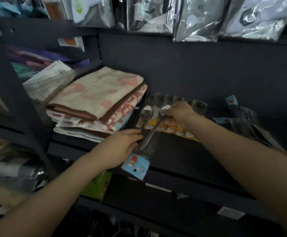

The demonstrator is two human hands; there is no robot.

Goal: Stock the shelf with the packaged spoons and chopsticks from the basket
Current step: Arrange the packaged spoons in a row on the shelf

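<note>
Spoon pack (pixel 146 132): blue header card (pixel 135 164), print blurred, seemingly cartoon; 2 hands holding.

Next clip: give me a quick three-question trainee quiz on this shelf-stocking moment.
1. True or false: both hands grip the spoon pack.
2. What lies left of the spoon pack on the shelf: (a) folded towels, (b) plates, (c) bottles?
3. What colour is the card at the pack's near end?

Key:
1. True: left hand at the handles, right hand at the bowls.
2. (a), folded towels.
3. Light blue.
</note>
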